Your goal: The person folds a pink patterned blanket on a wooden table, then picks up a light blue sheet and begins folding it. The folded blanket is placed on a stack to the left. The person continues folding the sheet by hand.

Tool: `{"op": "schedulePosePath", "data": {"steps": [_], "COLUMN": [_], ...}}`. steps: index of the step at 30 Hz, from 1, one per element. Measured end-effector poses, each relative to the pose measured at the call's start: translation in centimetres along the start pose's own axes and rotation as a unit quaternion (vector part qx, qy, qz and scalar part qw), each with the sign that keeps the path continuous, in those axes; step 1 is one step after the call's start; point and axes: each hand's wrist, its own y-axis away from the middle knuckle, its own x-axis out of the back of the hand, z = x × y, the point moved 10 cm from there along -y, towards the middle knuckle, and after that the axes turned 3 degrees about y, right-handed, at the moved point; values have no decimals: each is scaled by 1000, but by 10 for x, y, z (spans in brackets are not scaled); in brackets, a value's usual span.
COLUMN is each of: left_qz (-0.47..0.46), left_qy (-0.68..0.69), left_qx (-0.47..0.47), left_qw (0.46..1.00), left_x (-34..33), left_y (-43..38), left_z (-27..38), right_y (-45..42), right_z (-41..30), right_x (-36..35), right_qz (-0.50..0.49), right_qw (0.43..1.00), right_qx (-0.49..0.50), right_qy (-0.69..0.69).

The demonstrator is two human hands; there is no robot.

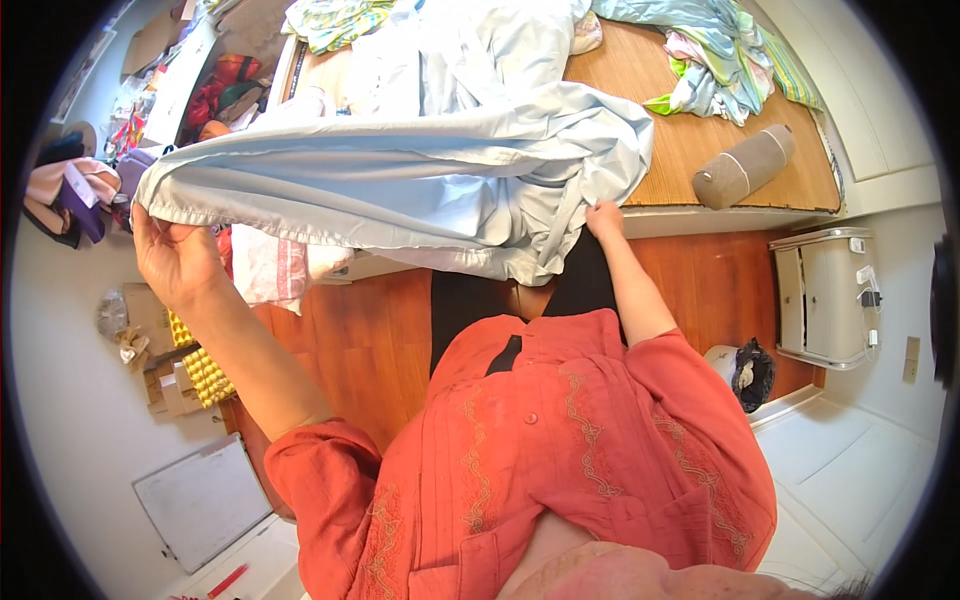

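A large pale-blue cloth (420, 180), seemingly a bed sheet or cover, stretches across in front of me. My left hand (178, 259) is raised at the left and pinches one hemmed corner between thumb and fingers. On the other side, my right hand (604, 221) grips a bunched part of the same cloth by the bed's front edge. Between the hands the fabric hangs in long folds, its lower hem dipping over my dark trousers (457, 307). More pale cloth is heaped behind it on the wooden bed board (675, 169).
A brown rolled bundle (744, 166) lies on the board at the right, near crumpled patterned bedding (724, 67). Left are a pink-and-white cloth (270, 262), cardboard boxes (154, 315) and yellow egg trays (208, 377). A cream cabinet (823, 300) and a lined bin (750, 375) stand right.
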Motion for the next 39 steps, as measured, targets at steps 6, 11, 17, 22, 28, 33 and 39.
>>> {"op": "schedulePosePath", "data": {"steps": [6,11,17,22,28,33,39], "left_qz": [204,213,267,367,300,75,-97], "left_qy": [-169,-177,-288,-364,-250,-123,-608], "left_qx": [-154,-215,-268,-289,-286,-188,-468], "left_qw": [952,937,880,806,875,971,633], "left_x": [23,130,219,177,109,99,-70], "left_y": [-5,-14,-9,50,111,145,182], "left_z": [28,143,222,186,163,152,121], "right_y": [-12,119,179,201,105,103,42], "right_z": [56,144,161,174,343,338,150], "right_x": [160,401,521,500,443,264,181], "right_qz": [354,580,668,693,278,-146,-70], "right_qw": [868,595,744,719,937,948,984], "right_qx": [28,-55,-27,-36,-82,-180,151], "right_qy": [-346,-553,5,38,198,216,60]}}
